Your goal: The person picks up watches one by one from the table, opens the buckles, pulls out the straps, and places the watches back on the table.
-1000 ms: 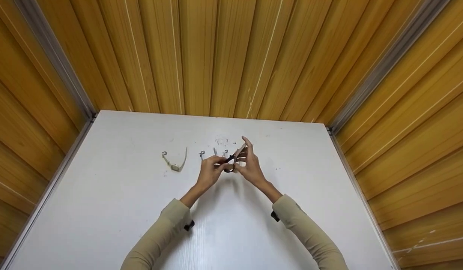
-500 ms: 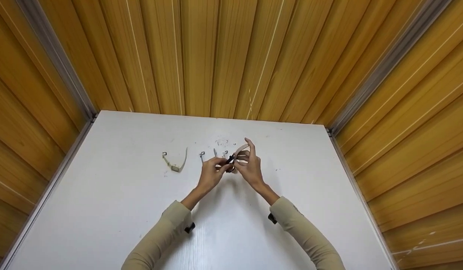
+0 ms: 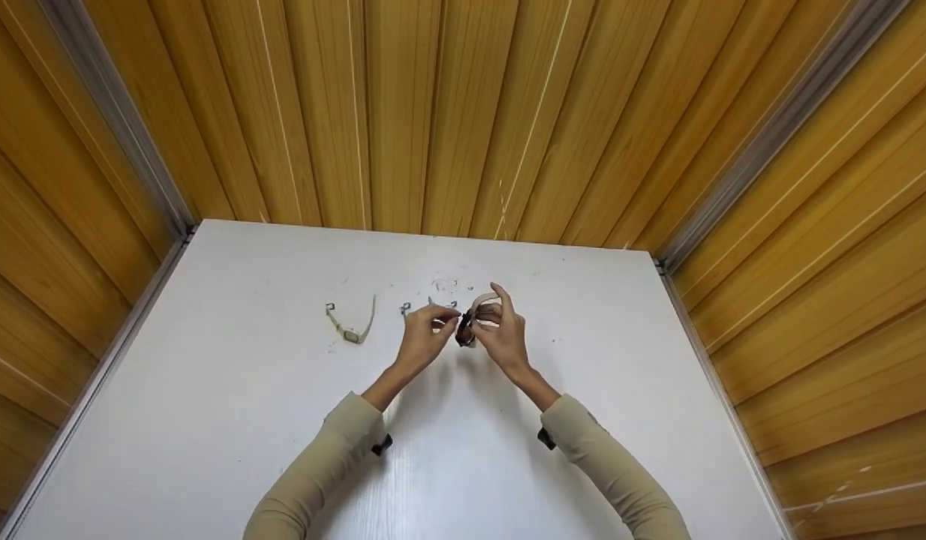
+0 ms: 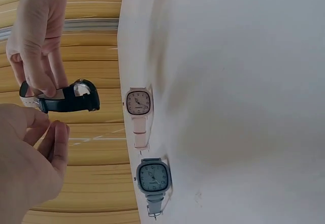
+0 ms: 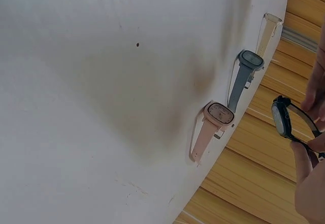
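Observation:
My right hand (image 3: 502, 336) holds a wristwatch (image 3: 465, 330) with a black strap, paler on its inner side, above the table. In the left wrist view the right fingers reach inside the strap loop of the wristwatch (image 4: 71, 101). My left hand (image 3: 422, 337) has its thumb and fingertips pinched together at the strap's edge. The right wrist view has the wristwatch (image 5: 281, 116) with its face turned toward the camera side and its strap curving back to my right hand (image 5: 311, 188). Fingers cover the strap's end and buckle.
A cream watch (image 3: 350, 335) lies on the white table (image 3: 245, 360) to the left. Past my hands lie a blue-grey watch (image 4: 153, 177) and a pink watch (image 4: 138, 103), partly hidden in the head view. Wood-patterned panels (image 3: 395, 112) stand behind the table.
My left fingertips have shifted up along the black strap, baring more of the watch below them. The strap's pale part bends into a tighter curve by my right index finger.

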A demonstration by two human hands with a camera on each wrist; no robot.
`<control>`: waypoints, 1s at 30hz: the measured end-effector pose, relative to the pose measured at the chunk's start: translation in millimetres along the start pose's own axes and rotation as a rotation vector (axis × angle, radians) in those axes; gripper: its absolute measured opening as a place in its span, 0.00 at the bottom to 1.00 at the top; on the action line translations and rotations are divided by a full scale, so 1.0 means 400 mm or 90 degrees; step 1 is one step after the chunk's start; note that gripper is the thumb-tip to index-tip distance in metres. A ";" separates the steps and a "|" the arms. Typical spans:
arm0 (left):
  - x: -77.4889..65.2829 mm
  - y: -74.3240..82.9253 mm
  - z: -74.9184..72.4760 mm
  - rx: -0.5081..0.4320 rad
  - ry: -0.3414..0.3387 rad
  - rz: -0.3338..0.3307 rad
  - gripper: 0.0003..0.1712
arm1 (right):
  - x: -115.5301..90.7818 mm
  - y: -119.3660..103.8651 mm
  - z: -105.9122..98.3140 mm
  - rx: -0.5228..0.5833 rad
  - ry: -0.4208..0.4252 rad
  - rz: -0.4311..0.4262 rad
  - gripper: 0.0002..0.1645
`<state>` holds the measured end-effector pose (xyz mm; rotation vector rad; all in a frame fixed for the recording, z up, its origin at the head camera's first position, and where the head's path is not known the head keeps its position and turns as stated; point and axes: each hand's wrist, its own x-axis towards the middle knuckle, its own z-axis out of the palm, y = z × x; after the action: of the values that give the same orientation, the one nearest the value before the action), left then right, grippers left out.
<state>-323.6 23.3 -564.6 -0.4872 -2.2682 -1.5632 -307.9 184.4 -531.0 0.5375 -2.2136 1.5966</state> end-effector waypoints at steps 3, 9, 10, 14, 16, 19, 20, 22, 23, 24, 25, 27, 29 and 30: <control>0.018 0.013 0.002 0.029 0.008 0.029 0.04 | -0.003 -0.001 0.003 -0.012 -0.005 -0.009 0.40; 0.042 0.034 0.002 0.116 -0.016 0.034 0.03 | -0.012 -0.001 0.008 -0.033 -0.010 -0.022 0.39; 0.044 0.038 0.001 0.127 -0.022 0.031 0.03 | -0.014 -0.001 0.009 -0.035 -0.010 -0.022 0.40; 0.055 0.049 -0.003 0.152 -0.055 0.015 0.04 | -0.019 0.001 0.012 -0.041 -0.011 -0.026 0.41; 0.061 0.052 -0.005 0.147 -0.070 0.005 0.04 | -0.021 0.002 0.012 -0.045 -0.012 -0.032 0.41; 0.066 0.053 -0.006 0.144 -0.090 -0.004 0.04 | -0.023 0.003 0.012 -0.051 -0.013 -0.041 0.40; 0.067 0.052 -0.006 0.142 -0.094 -0.003 0.03 | -0.024 0.002 0.012 -0.053 -0.014 -0.045 0.40; 0.067 0.050 -0.005 0.142 -0.098 0.001 0.03 | -0.025 0.002 0.011 -0.057 -0.015 -0.048 0.39; 0.067 0.049 -0.004 0.141 -0.098 0.003 0.03 | -0.026 0.001 0.011 -0.059 -0.016 -0.049 0.39; 0.066 0.047 -0.004 0.141 -0.099 0.005 0.03 | -0.026 0.000 0.011 -0.060 -0.016 -0.049 0.39; 0.066 0.046 -0.002 0.141 -0.098 0.011 0.03 | -0.027 0.000 0.010 -0.061 -0.016 -0.049 0.39; 0.064 0.043 0.000 0.141 -0.093 0.018 0.03 | -0.027 0.000 0.010 -0.066 -0.019 -0.048 0.39; 0.063 0.042 0.002 0.138 -0.089 0.017 0.03 | -0.027 -0.001 0.009 -0.065 -0.023 -0.047 0.39; 0.063 0.041 0.002 0.137 -0.085 0.017 0.02 | -0.027 -0.002 0.008 -0.063 -0.025 -0.047 0.40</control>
<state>-338.1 31.9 -539.7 -0.5754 -2.4831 -1.2894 -298.4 182.1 -536.6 0.6189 -2.2597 1.4427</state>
